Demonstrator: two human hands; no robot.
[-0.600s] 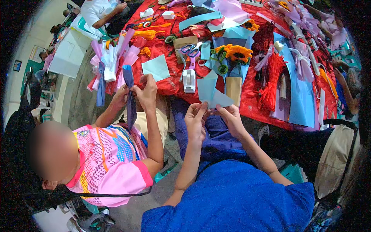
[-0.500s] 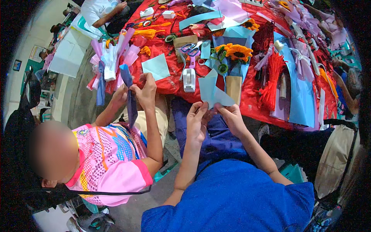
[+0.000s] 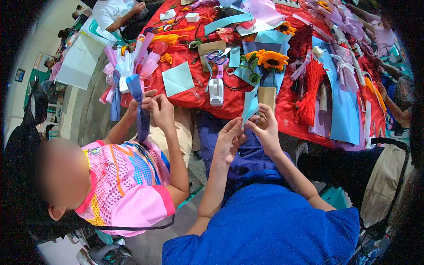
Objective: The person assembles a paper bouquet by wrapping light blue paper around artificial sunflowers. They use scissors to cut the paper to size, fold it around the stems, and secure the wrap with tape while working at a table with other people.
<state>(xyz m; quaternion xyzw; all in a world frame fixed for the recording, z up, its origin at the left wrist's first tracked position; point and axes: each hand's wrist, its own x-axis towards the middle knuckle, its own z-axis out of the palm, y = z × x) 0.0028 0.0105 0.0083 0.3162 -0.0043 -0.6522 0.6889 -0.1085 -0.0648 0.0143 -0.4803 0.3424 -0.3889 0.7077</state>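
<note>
A piece of light blue wrapping paper (image 3: 250,104), folded into a narrow pointed cone, stands upright over my lap at the table's front edge. My left hand (image 3: 229,140) pinches its lower tip between thumb and fingers. From the other side my right hand (image 3: 266,132) grips the paper low down, its fingers curled. Just beyond the paper are a white tape dispenser (image 3: 216,92), a brown paper piece (image 3: 266,98) and a crocheted orange sunflower (image 3: 272,60) with green leaves. A flat light blue square (image 3: 178,79) lies to the left.
On my left, a person in a pink patterned shirt (image 3: 128,176) handles a dark blue ribbon-like strip (image 3: 140,108). Scissors (image 3: 217,57), red stems (image 3: 312,92) and blue sheets (image 3: 340,104) crowd the red-covered table (image 3: 201,98). A beige bag (image 3: 383,181) hangs at the right.
The light blue paper has gone from a spread, two-winged fold to a narrow upright cone. My right hand has risen slightly beside it. The neighbour's blue strip has tilted and shifted left.
</note>
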